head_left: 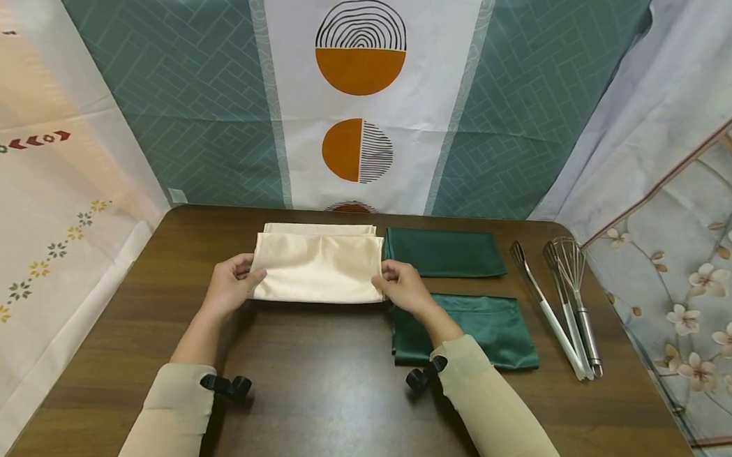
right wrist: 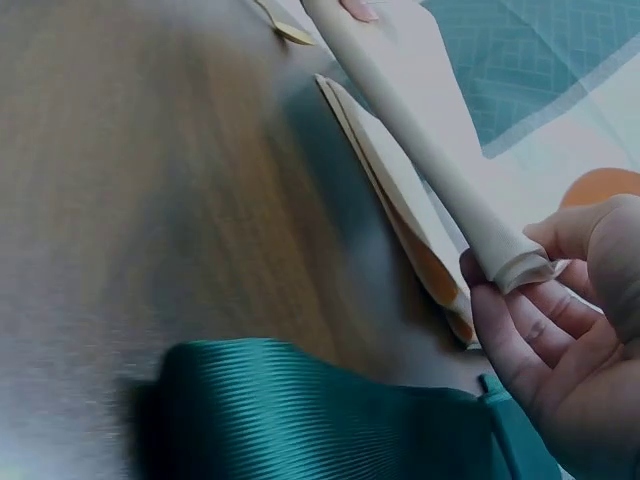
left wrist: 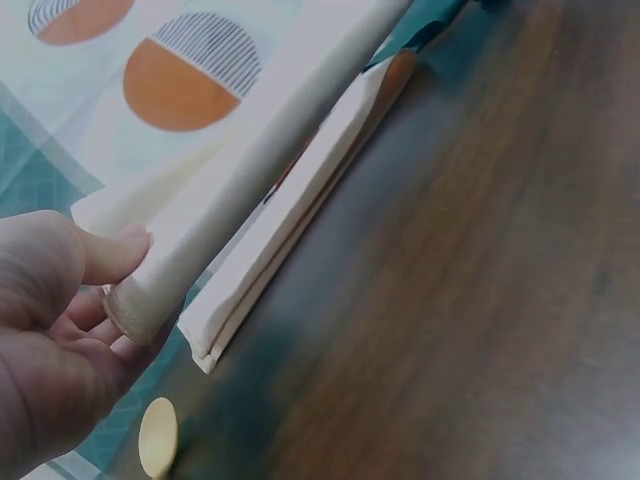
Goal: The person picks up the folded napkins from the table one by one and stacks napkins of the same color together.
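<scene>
A person in pale sleeves [head_left: 172, 412] lifts a folded cream cloth [head_left: 317, 267] by its two ends at the far side of a dark wooden bench [head_left: 331, 394]. The left hand [head_left: 232, 284] pinches one end, thumb on top and fingers underneath; the right hand [head_left: 405, 287] grips the opposite end between thumb and fingers — both are grasping the same piece. The wrist views show the cloth raised just above a second folded cream cloth [left wrist: 285, 215], which lies on the bench and shows orange-brown between its layers. Near the left hand lies a small gold-colored object [left wrist: 158, 438], rounded at one end.

To the right of the cream cloth are two folded green cloths: the farther one [head_left: 443, 253] lies flat beside it, while the nearer one [head_left: 492, 327], glossy and lightly creased, is partly covered by the right forearm. Farther right, three long utensils lie side by side — a white-handled tool [head_left: 549, 315], a slim middle utensil [head_left: 571, 318] and a wire whisk [head_left: 571, 265] with a metallic handle. A small black device [head_left: 227, 386] sits at the left cuff, with another [head_left: 425, 375] at the right. Behind the bench hangs a teal backdrop [head_left: 180, 70] whose white center panel [head_left: 426, 64] carries orange-and-black circles.
</scene>
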